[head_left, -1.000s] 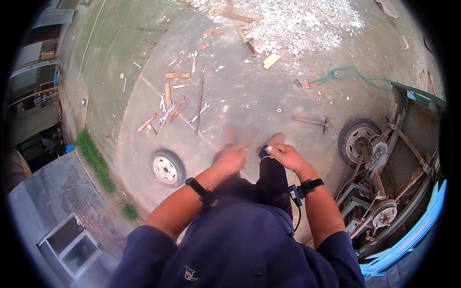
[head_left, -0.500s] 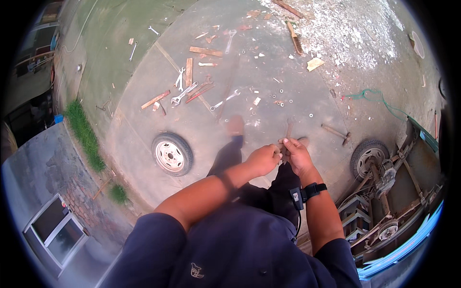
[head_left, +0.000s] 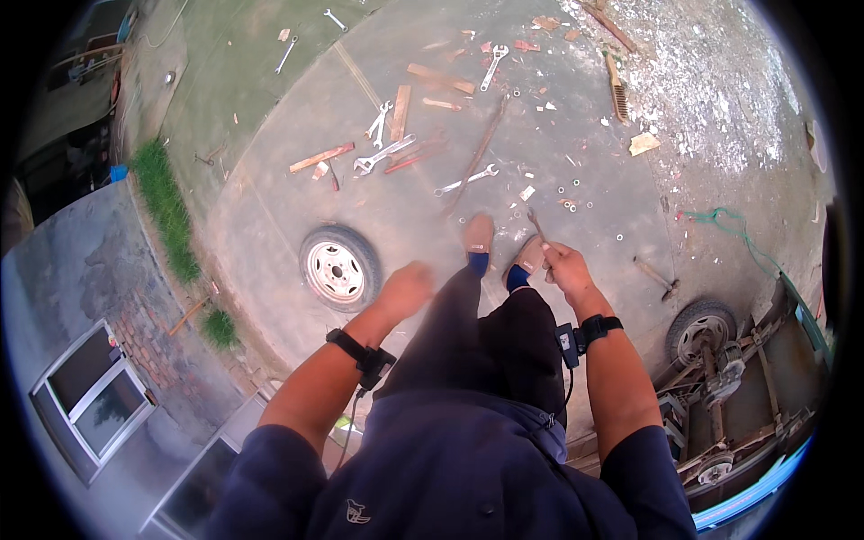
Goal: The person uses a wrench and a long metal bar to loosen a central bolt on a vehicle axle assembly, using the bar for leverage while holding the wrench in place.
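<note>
My right hand (head_left: 564, 267) is closed around a small dark wrench (head_left: 536, 223), its forked end pointing away from me above my right shoe. My left hand (head_left: 407, 290) hangs out to the left near the loose wheel (head_left: 335, 269), smeared by motion, so its fingers do not show clearly. Nothing can be made out in it. Beyond my feet lie several more wrenches, among them an adjustable wrench (head_left: 385, 154), a long combination wrench (head_left: 466, 180) and another wrench (head_left: 493, 67). Several nuts (head_left: 569, 205) are scattered in front of my right shoe.
A hammer (head_left: 657, 279) lies to the right, before an upturned axle (head_left: 711, 369) with a mounted wheel (head_left: 700, 331). Wood pieces (head_left: 400, 112), a wire brush (head_left: 616, 87) and white debris (head_left: 711, 81) lie farther off. Green cord (head_left: 725, 219) trails at right; grass (head_left: 166, 211) edges the left wall.
My hands were together in front of me; now they are apart. The left has swung left toward the loose wheel, while the right stays out front with the wrench. My view has shifted.
</note>
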Available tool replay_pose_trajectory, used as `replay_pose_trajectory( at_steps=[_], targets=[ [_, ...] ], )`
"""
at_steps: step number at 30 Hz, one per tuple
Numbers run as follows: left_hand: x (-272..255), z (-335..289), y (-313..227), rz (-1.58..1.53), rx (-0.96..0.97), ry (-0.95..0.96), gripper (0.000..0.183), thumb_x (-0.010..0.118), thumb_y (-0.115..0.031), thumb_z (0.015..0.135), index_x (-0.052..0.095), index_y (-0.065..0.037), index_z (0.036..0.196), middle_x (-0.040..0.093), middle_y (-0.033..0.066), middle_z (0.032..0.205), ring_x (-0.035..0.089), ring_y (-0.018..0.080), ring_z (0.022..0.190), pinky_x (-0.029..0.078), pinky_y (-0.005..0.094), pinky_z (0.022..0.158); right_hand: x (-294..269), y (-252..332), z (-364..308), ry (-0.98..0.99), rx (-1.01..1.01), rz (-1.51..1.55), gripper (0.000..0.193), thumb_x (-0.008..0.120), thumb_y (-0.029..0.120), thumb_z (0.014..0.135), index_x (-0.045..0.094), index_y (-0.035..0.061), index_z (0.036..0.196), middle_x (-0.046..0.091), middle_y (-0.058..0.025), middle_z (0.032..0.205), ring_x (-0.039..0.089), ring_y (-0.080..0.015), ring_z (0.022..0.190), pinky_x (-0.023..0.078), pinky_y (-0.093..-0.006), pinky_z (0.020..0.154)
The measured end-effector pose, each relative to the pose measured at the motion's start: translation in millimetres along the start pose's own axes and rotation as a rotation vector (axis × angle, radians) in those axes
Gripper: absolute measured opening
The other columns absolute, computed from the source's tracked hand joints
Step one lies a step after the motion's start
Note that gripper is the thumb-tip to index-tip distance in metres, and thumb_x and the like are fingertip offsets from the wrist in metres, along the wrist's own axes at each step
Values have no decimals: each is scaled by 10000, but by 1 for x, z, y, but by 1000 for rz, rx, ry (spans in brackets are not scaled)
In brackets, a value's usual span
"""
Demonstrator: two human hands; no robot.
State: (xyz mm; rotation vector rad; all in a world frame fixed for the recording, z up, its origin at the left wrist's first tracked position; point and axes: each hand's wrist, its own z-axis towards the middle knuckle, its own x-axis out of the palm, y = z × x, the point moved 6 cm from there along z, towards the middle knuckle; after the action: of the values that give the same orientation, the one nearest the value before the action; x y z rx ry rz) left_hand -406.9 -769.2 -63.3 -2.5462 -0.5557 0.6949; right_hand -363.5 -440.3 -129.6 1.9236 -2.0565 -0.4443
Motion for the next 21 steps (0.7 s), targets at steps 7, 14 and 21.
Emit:
replay_pose_trajectory(
  at_steps=[7,14,21],
  targets=[
    [-20,17,28,-160,-330,-15,348,568,-231,920,614,3,1174,688,114,945,686,197,884,545,327,744,4,-26,52,-64,-141,-220,315,583,187,906,687,21,1152,679,-127,864,644,-200,769,508,-340,720],
    [-81,115,82,158,-155,-80,335,581,-240,933,618,-17,1180,701,177,993,676,312,929,524,389,835,59,-61,132,-106,-155,-323,332,586,128,864,671,58,1176,701,-159,924,670,-302,883,518,-387,798],
    [-111,286,177,559,34,-79,287,587,-141,868,615,-16,1124,630,215,1119,614,402,1042,501,465,904,142,-77,263,-141,-224,-424,323,573,133,879,661,59,1180,684,-221,1022,656,-380,981,514,-443,863]
  ],
)
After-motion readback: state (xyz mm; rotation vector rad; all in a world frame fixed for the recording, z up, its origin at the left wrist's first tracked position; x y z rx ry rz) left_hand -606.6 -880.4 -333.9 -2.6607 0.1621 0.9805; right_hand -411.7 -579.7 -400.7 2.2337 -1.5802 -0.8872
